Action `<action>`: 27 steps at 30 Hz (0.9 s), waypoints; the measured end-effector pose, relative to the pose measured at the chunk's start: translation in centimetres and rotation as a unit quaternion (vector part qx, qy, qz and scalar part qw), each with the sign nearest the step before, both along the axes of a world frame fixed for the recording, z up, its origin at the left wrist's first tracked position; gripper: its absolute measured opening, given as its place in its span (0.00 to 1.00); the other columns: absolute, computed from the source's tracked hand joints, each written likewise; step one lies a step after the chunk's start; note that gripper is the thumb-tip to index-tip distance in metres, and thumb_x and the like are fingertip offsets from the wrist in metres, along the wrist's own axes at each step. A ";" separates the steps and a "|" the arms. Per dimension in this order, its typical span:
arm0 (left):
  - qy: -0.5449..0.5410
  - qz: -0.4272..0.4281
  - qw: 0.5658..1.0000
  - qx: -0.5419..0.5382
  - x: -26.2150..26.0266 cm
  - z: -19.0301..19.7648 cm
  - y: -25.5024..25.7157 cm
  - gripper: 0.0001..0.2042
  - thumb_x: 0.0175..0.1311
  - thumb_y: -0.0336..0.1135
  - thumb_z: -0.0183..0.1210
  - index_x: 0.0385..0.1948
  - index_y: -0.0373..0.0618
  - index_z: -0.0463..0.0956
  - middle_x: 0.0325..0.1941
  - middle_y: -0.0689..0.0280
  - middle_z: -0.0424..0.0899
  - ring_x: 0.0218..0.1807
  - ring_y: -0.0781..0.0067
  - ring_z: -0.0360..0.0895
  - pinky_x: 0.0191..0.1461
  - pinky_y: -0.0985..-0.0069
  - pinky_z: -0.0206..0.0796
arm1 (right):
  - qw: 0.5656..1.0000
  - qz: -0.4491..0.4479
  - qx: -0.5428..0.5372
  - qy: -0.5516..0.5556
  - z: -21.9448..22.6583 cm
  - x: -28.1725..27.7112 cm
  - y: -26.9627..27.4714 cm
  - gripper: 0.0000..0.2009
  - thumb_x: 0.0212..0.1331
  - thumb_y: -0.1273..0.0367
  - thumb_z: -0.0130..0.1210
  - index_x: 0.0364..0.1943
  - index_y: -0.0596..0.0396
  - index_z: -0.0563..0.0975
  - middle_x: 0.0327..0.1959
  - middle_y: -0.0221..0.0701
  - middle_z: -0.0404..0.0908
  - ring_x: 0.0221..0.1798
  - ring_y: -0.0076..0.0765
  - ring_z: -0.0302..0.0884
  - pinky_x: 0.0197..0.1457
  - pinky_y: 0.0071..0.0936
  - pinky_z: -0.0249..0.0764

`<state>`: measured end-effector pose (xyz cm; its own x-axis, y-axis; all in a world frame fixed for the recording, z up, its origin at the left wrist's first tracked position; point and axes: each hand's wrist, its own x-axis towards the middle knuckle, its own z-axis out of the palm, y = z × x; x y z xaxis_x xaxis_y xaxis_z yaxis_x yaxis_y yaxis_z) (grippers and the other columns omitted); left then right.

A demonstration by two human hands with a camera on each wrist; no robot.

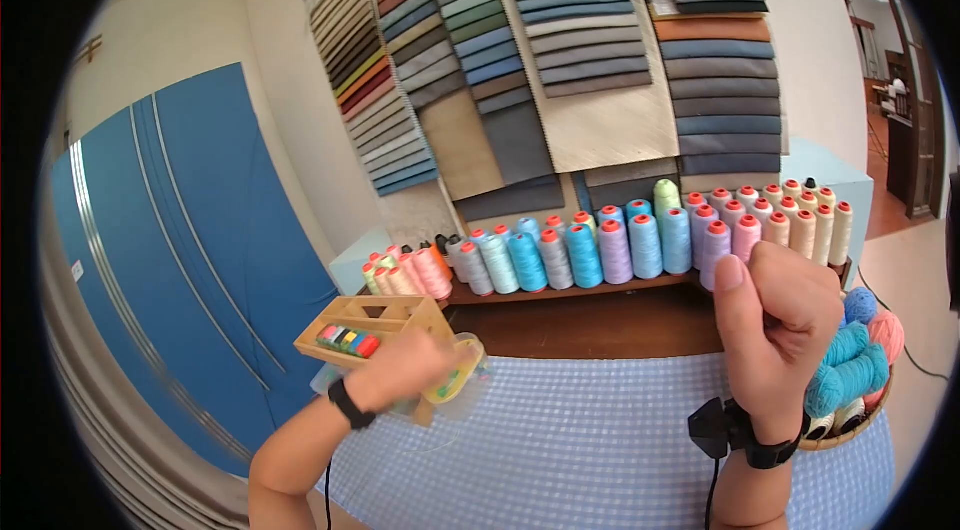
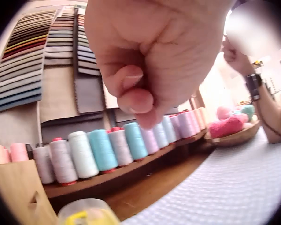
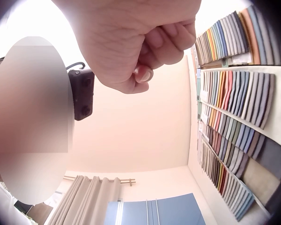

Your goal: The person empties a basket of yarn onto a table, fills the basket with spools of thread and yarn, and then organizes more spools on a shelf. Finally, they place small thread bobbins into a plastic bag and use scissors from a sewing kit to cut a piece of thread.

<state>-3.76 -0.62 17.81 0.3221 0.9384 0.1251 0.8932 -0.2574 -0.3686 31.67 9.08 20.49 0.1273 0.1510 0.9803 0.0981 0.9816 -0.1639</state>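
My left hand is blurred in front of the wooden rack, which holds small coloured spools. A clear container with yellow inside lies close beside it. In the left wrist view the fingers of this hand are curled with their tips together, and nothing shows between them. Raised at the right, my right hand has curled fingers and its thumb pointing up. The right wrist view shows that hand with its fingertips tucked in; no held thing is visible, though something very thin cannot be ruled out.
Cones of thread line a brown shelf behind the checked cloth. At the right stands a basket of yarn, near my right forearm. Fabric samples hang on the wall; a blue panel is at the left.
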 end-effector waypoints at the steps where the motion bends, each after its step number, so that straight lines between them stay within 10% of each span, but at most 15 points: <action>1: 0.039 -0.012 0.996 -0.076 0.4 -1.6 -1.9 0.14 0.61 0.32 0.61 0.48 0.46 0.82 0.19 0.58 0.76 0.25 0.56 0.81 0.30 0.62 0.74 | 1.000 -0.004 -0.007 -0.003 -0.1 -0.1 0.0 0.21 0.54 0.80 0.62 0.12 0.57 0.62 0.11 0.28 0.54 0.14 0.29 0.48 0.21 0.32 0.41; 3: -0.012 -0.178 0.984 -0.019 3.5 -3.6 -5.6 0.25 0.65 0.28 0.56 0.66 0.51 0.71 0.14 0.64 0.69 0.17 0.66 0.76 0.22 0.68 0.70 | 1.000 0.003 -0.010 -0.007 -0.4 -0.4 -0.2 0.20 0.55 0.80 0.61 0.13 0.57 0.62 0.12 0.29 0.54 0.14 0.30 0.48 0.22 0.32 0.40; 6: 0.092 -0.131 0.971 -0.176 6.3 -4.8 -10.3 0.25 0.67 0.29 0.54 0.68 0.51 0.71 0.16 0.65 0.69 0.17 0.68 0.73 0.20 0.70 0.65 | 0.999 -0.012 -0.024 -0.019 -0.8 -0.9 -0.2 0.21 0.56 0.80 0.60 0.14 0.59 0.59 0.13 0.29 0.53 0.16 0.28 0.47 0.22 0.32 0.39; 8: -0.057 -0.246 0.961 -0.110 5.6 -5.8 -11.7 0.25 0.68 0.30 0.54 0.68 0.52 0.70 0.20 0.65 0.72 0.19 0.70 0.74 0.19 0.71 0.62 | 0.999 -0.015 -0.031 -0.033 -1.1 -1.3 -0.2 0.21 0.58 0.79 0.59 0.16 0.59 0.58 0.14 0.28 0.52 0.17 0.27 0.46 0.23 0.33 0.40; 14: -0.079 0.015 0.982 0.172 -5.0 -0.5 -8.6 0.18 0.56 0.27 0.57 0.50 0.50 0.83 0.36 0.59 0.84 0.39 0.56 0.80 0.45 0.61 0.74 | 0.998 -0.030 -0.022 -0.058 -1.5 -2.4 -0.2 0.21 0.60 0.79 0.59 0.17 0.59 0.57 0.15 0.29 0.52 0.18 0.27 0.46 0.24 0.33 0.40; 19: -0.094 0.172 0.972 0.127 -17.3 1.3 -7.8 0.21 0.55 0.22 0.60 0.53 0.48 0.80 0.50 0.58 0.85 0.56 0.53 0.80 0.55 0.61 0.75 | 0.997 -0.018 -0.032 -0.069 -1.4 -2.2 -0.5 0.21 0.60 0.79 0.59 0.17 0.59 0.57 0.15 0.29 0.51 0.18 0.27 0.46 0.24 0.33 0.40; 27: -0.011 0.247 0.967 -0.056 -18.3 2.1 -4.1 0.28 0.49 0.22 0.64 0.57 0.54 0.79 0.55 0.62 0.83 0.59 0.55 0.78 0.58 0.61 0.73 | 0.997 -0.018 -0.028 -0.073 -1.4 -2.2 -0.2 0.21 0.59 0.79 0.60 0.17 0.59 0.57 0.15 0.30 0.52 0.18 0.28 0.46 0.24 0.33 0.41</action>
<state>-22.11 -4.74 19.92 -0.1709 0.9852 0.0151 0.9248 0.1657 -0.3424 29.49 8.84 19.08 -0.0102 0.2038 0.9790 0.1599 0.9667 -0.1996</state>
